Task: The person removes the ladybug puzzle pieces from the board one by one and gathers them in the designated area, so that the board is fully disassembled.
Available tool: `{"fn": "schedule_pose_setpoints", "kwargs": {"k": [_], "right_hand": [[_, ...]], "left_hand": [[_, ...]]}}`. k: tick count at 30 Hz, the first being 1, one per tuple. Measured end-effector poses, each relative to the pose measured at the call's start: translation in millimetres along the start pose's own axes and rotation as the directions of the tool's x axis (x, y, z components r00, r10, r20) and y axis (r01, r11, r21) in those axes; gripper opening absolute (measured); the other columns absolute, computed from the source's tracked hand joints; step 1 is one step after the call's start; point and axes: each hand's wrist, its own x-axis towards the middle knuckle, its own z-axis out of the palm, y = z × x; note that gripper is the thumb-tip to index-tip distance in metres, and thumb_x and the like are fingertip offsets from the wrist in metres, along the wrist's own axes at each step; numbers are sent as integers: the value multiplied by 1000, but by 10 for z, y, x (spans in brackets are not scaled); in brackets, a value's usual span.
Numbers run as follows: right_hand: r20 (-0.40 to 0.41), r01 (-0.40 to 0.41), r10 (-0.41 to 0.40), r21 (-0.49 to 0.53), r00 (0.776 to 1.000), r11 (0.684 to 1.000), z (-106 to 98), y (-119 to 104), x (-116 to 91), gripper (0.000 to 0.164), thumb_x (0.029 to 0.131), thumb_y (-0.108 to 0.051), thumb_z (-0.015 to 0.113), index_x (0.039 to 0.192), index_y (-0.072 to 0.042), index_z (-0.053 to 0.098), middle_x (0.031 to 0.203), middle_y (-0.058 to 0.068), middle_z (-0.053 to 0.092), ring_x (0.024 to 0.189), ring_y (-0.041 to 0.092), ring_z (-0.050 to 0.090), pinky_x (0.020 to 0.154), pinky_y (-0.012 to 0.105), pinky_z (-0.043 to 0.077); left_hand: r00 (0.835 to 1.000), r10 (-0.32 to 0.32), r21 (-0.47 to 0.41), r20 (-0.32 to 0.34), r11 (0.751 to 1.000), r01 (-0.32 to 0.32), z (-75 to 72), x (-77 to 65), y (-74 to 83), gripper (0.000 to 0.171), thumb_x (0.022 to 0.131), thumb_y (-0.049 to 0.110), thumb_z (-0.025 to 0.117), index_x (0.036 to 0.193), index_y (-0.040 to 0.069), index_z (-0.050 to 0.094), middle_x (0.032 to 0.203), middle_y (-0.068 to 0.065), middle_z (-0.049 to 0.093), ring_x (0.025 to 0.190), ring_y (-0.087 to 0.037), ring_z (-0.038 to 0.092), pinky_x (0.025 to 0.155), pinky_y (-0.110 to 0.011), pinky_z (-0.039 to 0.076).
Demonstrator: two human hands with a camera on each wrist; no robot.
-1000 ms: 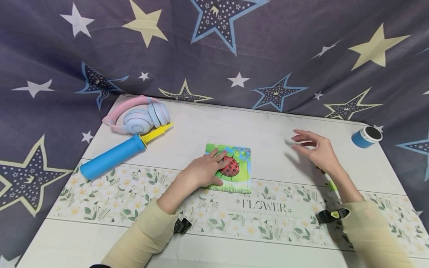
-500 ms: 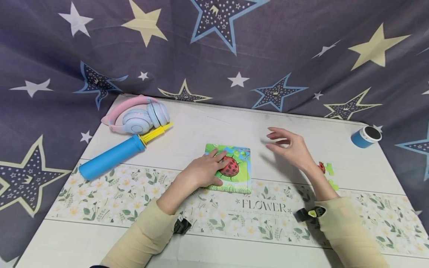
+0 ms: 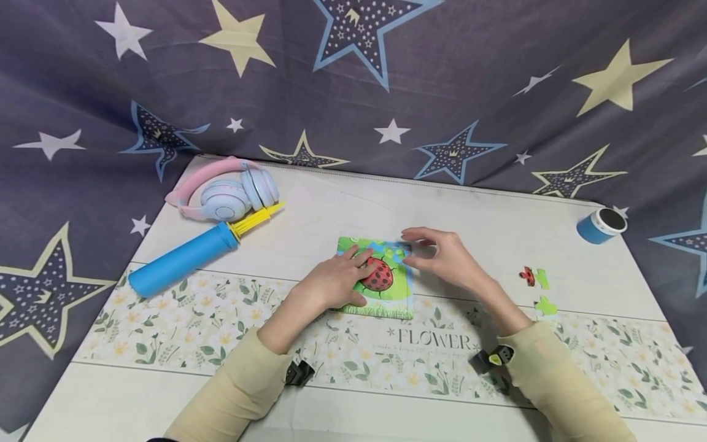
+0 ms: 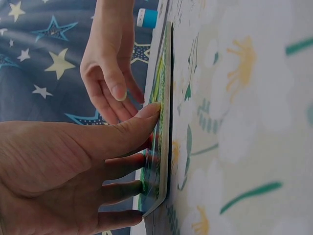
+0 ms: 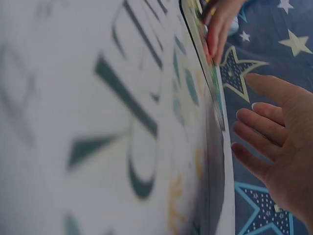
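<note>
Nearest are two beige sleeves [image 3: 229, 390], each with a small black device [image 3: 299, 372] at the cuff. Beneath them runs the pale table [image 3: 132, 399], then a floral band [image 3: 381, 374] lettered "FLOWER".

Across the band's far border lies the puzzle [image 3: 391, 287], a flat, square board at mid-table, thin and pale-rimmed with a rounded corner in the left wrist view. Grass blades line its near edge. Above them sits a red ladybug [image 3: 378, 276] with dark spots, black legs and antennae, on a light green ground; leaves and blue sky fill the far right part, and the left side is green.

The left hand [image 3: 330, 282] rests on the puzzle's left half, fingers spread and fairly straight, touching the picture without gripping it, thumb at the near edge. The right hand [image 3: 446, 255] is at the far right corner, its thumb and fingers well parted and gently bent, with nothing between them; whether it touches the board I cannot tell.

To the right, well apart, lie three loose pieces [image 3: 545, 306]: one red with dark spots, two green. Left is a blue pump [image 3: 182, 261] with a yellow end. Farther back are a blue speaker [image 3: 593, 230] at right and pink-and-blue headphones [image 3: 225, 199] at left. Behind hangs a dark, star-patterned curtain [image 3: 342, 116].
</note>
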Motion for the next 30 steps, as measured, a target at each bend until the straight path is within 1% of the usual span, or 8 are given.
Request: {"fn": "schedule_pose_setpoints", "kwargs": {"k": [9,16,18,21,23,25,27,30], "right_hand": [[50,34,-28,-142,998,989,95,-78,21,53,85,-26,85,133,-11,68,131,7,73,126,28,67,111,49,50],[56,58,-45,-262,997,963,114,-106,5,57,83,-32,87,134,-12,69,130,9,73,121,29,69,102,50,56],[58,67,-52,-290,997,955,119,-119,5,58,82,-34,88,133,-12,69,128,9,74,116,28,70,98,49,57],[58,68,-52,-326,997,943,128,-134,4,58,82,-35,88,132,-13,70,123,8,76,95,21,72,84,44,60],[55,68,-52,-353,997,933,136,-144,4,58,81,-36,88,132,-13,71,120,7,77,82,14,68,76,39,57],[55,68,-51,-371,997,926,145,-152,7,58,81,-37,88,131,-14,71,115,6,78,70,9,59,67,34,52],[56,73,-56,-386,997,919,153,-157,13,56,81,-38,88,130,-14,72,111,5,78,67,6,55,63,31,49],[60,82,-63,-398,996,914,164,-163,25,54,82,-39,87,128,-15,73,105,4,79,62,7,53,59,29,46]], "left_hand": [[1000,-3,-6,11,1000,3,-7,8,4,77,93,38,75,159,18,41,175,-4,16,163,-31,10,129,-53,27],[1000,-2,-14,7,1000,2,-24,-2,11,76,93,37,76,159,18,42,175,-4,15,163,-32,10,127,-56,29],[1000,-3,-18,8,1000,3,-28,-2,14,76,93,36,76,159,18,42,175,-4,15,163,-32,10,126,-57,30],[1000,-4,-19,10,1000,4,-25,5,16,76,93,37,76,159,19,41,175,-3,15,163,-32,10,125,-58,31],[1000,-2,-21,10,1000,2,-21,12,16,77,93,37,76,159,19,41,175,-3,15,163,-31,10,125,-58,32],[1000,1,-18,9,1000,-1,-17,18,14,77,93,37,76,159,19,41,175,-3,15,163,-32,10,125,-57,32],[1000,5,-10,10,1000,-5,-14,22,10,78,93,38,76,159,19,41,175,-4,15,163,-32,10,126,-56,30],[1000,6,4,13,1000,-6,-13,22,3,78,94,39,75,160,18,39,175,-5,16,163,-32,10,128,-55,27]]}}
